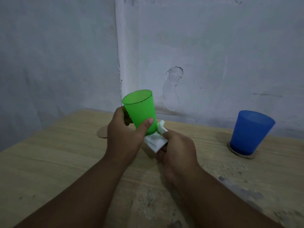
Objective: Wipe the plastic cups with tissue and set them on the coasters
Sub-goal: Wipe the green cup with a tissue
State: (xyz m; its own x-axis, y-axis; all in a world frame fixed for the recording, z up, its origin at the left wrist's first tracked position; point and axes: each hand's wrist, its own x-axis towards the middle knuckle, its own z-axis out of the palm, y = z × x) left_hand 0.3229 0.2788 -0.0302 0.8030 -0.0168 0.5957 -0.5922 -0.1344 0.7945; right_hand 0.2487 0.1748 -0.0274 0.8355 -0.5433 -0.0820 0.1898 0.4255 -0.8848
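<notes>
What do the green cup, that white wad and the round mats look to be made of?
Green cup: likely thin plastic, translucent with a matte look, since light glows through its wall. White wad: soft tissue paper, folded and crumpled at the top. Mats: the bare one and the one under the blue cup look like flat brown cardboard, dull and unprinted, though cork cannot be ruled out.

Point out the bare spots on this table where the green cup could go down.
The cardboard coaster behind the left hand is unoccupied. Bare wood also runs along the table's left side, and between the right hand and the blue cup. The other coaster is taken by that cup; the centre is crowded by both hands, green cup and tissue.
</notes>
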